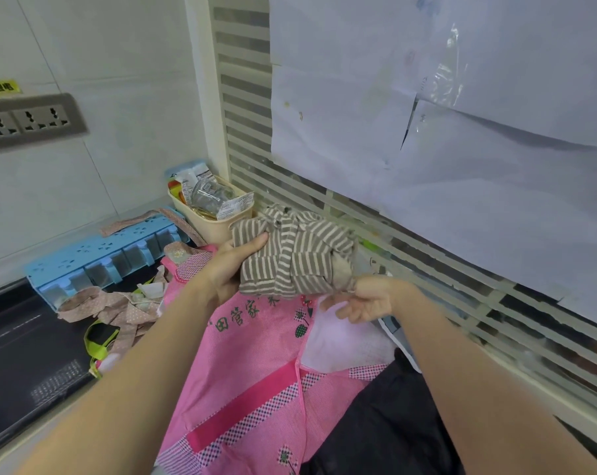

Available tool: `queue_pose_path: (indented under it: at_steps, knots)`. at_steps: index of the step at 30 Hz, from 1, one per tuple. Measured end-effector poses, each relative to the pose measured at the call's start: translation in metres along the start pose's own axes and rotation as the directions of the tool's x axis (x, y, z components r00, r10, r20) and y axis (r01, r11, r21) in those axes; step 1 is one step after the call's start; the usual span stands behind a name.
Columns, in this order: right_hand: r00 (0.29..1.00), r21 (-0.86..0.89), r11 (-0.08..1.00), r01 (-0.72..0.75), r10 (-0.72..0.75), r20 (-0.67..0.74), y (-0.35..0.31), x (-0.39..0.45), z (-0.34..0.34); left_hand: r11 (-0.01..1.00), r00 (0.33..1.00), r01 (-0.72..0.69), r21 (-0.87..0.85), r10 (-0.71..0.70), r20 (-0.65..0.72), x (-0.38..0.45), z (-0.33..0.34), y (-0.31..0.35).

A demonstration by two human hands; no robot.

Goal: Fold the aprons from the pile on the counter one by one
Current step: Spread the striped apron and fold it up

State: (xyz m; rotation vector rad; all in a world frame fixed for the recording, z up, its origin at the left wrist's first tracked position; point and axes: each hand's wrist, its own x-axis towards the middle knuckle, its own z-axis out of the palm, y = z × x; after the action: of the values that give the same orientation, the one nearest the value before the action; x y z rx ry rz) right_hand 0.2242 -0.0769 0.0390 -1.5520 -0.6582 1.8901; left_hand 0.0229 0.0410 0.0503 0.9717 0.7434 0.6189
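A brown-and-white striped apron (300, 255), folded into a thick bundle, is held above the counter. My left hand (232, 265) grips its left side, thumb across the front. My right hand (362, 298) sits at the bundle's lower right corner, thumb against the cloth and fingers loosely curled below it. Beneath lies a pink checked apron (256, 378) with green characters, spread flat. A beige dotted apron (119, 306) with tangled straps lies crumpled to the left. A black cloth (393, 423) lies at the lower right.
A cream basket (211, 224) with a glass jar and packets stands by the wall corner. A blue spice rack (101, 258) sits to the left beside a black cooktop (23, 365). A slatted window grille (427, 269) with taped white paper runs along the right.
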Motion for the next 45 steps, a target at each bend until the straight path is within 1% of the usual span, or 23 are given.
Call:
queue_pose_path:
  at_steps: [2,3,5,7,9,12,14,16,17,20,21,23,25,26,27,29,32,34,36,38,41,43,45]
  knots:
    - [0.999,-0.152,0.988,0.016,-0.010,0.044,0.004,-0.001,0.008,1.000,0.995,-0.009,-0.011,0.008,-0.095,0.003,0.001,-0.004]
    - [0.999,-0.176,0.984,0.019,-0.010,0.051,0.006,0.000,0.011,1.000,0.989,-0.008,-0.003,0.008,-0.148,0.005,0.003,-0.006]
    - [0.999,-0.126,0.991,0.054,-0.054,-0.001,0.010,0.005,0.018,1.000,0.964,-0.021,0.010,0.023,-0.266,0.007,0.011,-0.013]
    - [0.979,-0.020,0.987,0.157,-0.159,-0.128,0.013,0.012,0.025,0.999,0.922,-0.053,0.012,0.053,-0.383,0.009,0.018,-0.018]
    - [0.925,0.034,0.952,0.303,-0.286,-0.250,0.014,0.015,0.032,0.997,0.882,-0.078,-0.009,0.065,-0.466,0.014,0.019,-0.019]
    - [0.842,0.099,0.867,0.489,-0.439,-0.312,0.006,0.008,0.043,0.997,0.804,-0.070,-0.025,0.042,-0.592,0.024,0.008,-0.016]
    - [0.801,-0.063,0.851,0.521,-0.514,-0.307,-0.004,0.003,0.053,0.996,0.749,-0.030,0.088,0.081,-0.658,0.029,0.005,-0.015]
    - [0.749,-0.248,0.800,0.546,-0.599,-0.283,-0.012,0.004,0.063,0.981,0.732,-0.029,0.190,0.150,-0.664,0.029,0.013,-0.013]
    - [0.719,-0.269,0.769,0.580,-0.638,-0.276,-0.015,0.005,0.066,0.970,0.733,-0.033,0.241,0.187,-0.654,0.029,0.018,-0.012]
    - [0.664,-0.135,0.721,0.680,-0.683,-0.303,-0.026,0.001,0.068,0.881,0.726,-0.026,0.472,0.341,-0.597,0.023,0.029,-0.008]
    - [0.659,-0.180,0.717,0.673,-0.692,-0.293,-0.031,-0.001,0.068,0.850,0.723,-0.025,0.526,0.378,-0.578,0.025,0.028,-0.008]
    - [0.686,-0.447,0.696,0.562,-0.694,-0.218,-0.036,0.001,0.072,0.872,0.718,-0.054,0.487,0.373,-0.587,0.026,0.028,-0.007]
    - [0.759,-0.611,0.662,0.434,-0.634,-0.149,-0.032,0.006,0.076,0.934,0.724,-0.062,0.353,0.285,-0.628,0.026,0.028,-0.003]
    - [0.788,-0.603,0.691,0.398,-0.594,-0.160,-0.027,0.007,0.072,0.970,0.737,-0.079,0.230,0.212,-0.641,0.025,0.028,-0.001]
    - [0.806,-0.526,0.758,0.386,-0.554,-0.207,-0.020,0.008,0.066,0.992,0.760,-0.102,0.075,0.127,-0.638,0.024,0.027,0.004]
    - [0.828,-0.246,0.887,0.390,-0.455,-0.327,-0.007,0.005,0.052,0.978,0.800,-0.102,-0.184,-0.029,-0.599,0.018,0.025,0.009]
    - [0.848,0.004,0.923,0.384,-0.351,-0.396,0.003,0.008,0.042,0.952,0.897,0.020,-0.306,-0.153,-0.415,0.009,0.030,0.004]
    - [0.858,0.073,0.917,0.392,-0.336,-0.389,0.002,0.011,0.043,0.948,0.942,0.064,-0.311,-0.161,-0.295,0.006,0.039,-0.002]
    - [0.880,0.194,0.894,0.404,-0.322,-0.349,-0.002,0.010,0.045,0.931,0.958,0.058,-0.361,-0.153,-0.242,0.007,0.046,-0.005]
    - [0.903,0.332,0.853,0.403,-0.312,-0.294,-0.007,0.006,0.047,0.897,0.959,0.020,-0.441,-0.142,-0.245,0.013,0.049,-0.008]
    - [0.895,0.539,0.716,0.444,-0.382,-0.230,-0.011,0.005,0.048,0.834,0.941,-0.090,-0.545,-0.108,-0.320,0.019,0.055,-0.012]
    - [0.859,0.528,0.682,0.507,-0.451,-0.243,-0.017,0.007,0.053,0.819,0.941,-0.150,-0.554,-0.053,-0.333,0.022,0.062,-0.015]
    - [0.808,0.408,0.701,0.585,-0.459,-0.370,-0.027,0.011,0.059,0.866,0.964,-0.135,-0.482,0.002,-0.265,0.020,0.068,-0.013]
